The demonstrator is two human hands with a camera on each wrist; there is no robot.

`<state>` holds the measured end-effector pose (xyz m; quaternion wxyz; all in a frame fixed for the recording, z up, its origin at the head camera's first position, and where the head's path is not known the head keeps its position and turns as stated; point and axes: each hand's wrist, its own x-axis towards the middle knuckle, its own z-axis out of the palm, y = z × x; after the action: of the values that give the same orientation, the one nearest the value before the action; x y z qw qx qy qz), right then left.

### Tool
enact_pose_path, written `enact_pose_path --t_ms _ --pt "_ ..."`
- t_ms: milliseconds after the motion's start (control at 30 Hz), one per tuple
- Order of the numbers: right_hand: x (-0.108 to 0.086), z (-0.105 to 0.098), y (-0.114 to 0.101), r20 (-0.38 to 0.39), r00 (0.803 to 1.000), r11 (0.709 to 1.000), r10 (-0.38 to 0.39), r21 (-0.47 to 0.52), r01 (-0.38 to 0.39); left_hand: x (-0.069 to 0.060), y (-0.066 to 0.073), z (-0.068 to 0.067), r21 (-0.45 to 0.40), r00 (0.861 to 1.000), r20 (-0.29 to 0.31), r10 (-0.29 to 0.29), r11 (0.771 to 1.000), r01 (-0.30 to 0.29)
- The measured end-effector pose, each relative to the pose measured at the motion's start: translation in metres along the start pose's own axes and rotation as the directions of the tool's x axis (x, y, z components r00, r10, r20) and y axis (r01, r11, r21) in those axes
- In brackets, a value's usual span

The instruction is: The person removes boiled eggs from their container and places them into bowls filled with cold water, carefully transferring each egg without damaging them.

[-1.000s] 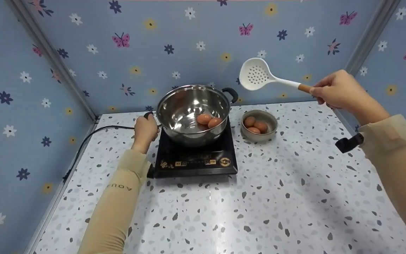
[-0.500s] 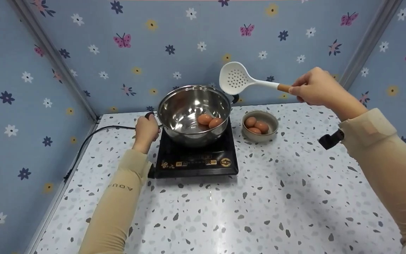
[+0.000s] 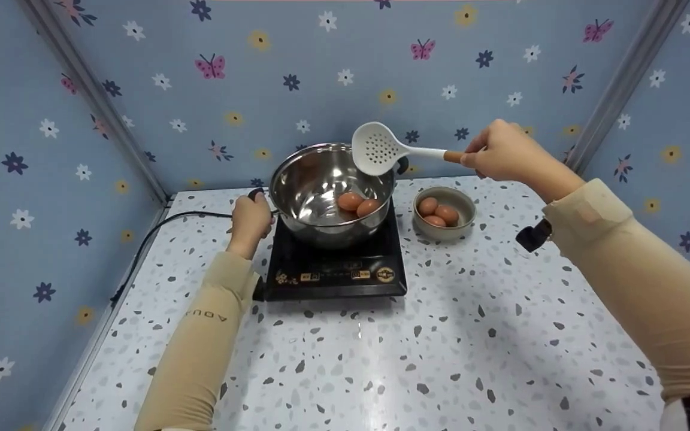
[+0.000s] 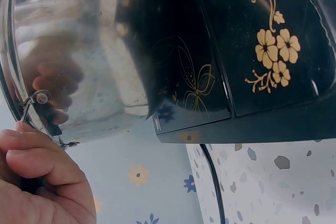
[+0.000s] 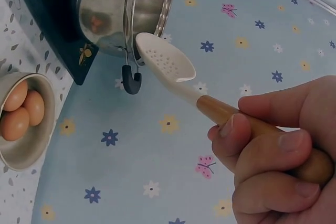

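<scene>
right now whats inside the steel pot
Two brown eggs show inside the pot, toward its right side. The white skimmer covers part of the far right inner wall, and the near inner wall is hidden from view. Whether there is water, I can't tell.

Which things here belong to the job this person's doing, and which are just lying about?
Seemingly part of the job: slotted spoon; metal pot; two eggs in it; bowl; three eggs in it; black cooker beneath the pot.

Probably just around: black cable; flowered wall.
</scene>
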<state>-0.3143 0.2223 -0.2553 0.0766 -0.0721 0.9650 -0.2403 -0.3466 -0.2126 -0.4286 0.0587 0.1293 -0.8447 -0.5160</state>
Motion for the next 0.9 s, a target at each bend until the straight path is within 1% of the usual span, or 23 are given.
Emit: enact_pose_path --t_ms 133,333,500,567,733,900 --pt "0.004 0.005 -0.007 0.012 1.000 0.999 -0.022 -0.025 0.023 0.000 -0.001 0.000 0.001 1.000 0.005 0.000 1.000 0.000" --pt "0.010 0.015 -0.015 0.004 0.998 0.996 -0.065 -0.068 0.065 -0.001 0.001 -0.001 -0.004 1.000 0.008 -0.002 1.000 0.002" --pt "0.016 0.025 -0.022 -0.002 0.996 0.991 -0.090 -0.104 0.089 -0.001 0.001 0.000 0.015 1.000 -0.006 -0.016 1.000 0.016" --pt "0.018 0.029 -0.024 -0.010 0.995 0.989 -0.095 -0.116 0.093 -0.001 0.000 0.000 0.024 1.000 -0.010 -0.017 1.000 0.018" --pt "0.022 0.039 -0.026 -0.042 0.994 0.985 -0.103 -0.143 0.096 -0.001 -0.001 -0.001 0.000 1.000 0.009 -0.002 1.000 0.002" --pt "0.025 0.045 -0.031 -0.046 0.993 0.979 -0.111 -0.176 0.102 0.000 -0.001 -0.001 -0.007 1.000 0.022 -0.008 1.000 0.008"
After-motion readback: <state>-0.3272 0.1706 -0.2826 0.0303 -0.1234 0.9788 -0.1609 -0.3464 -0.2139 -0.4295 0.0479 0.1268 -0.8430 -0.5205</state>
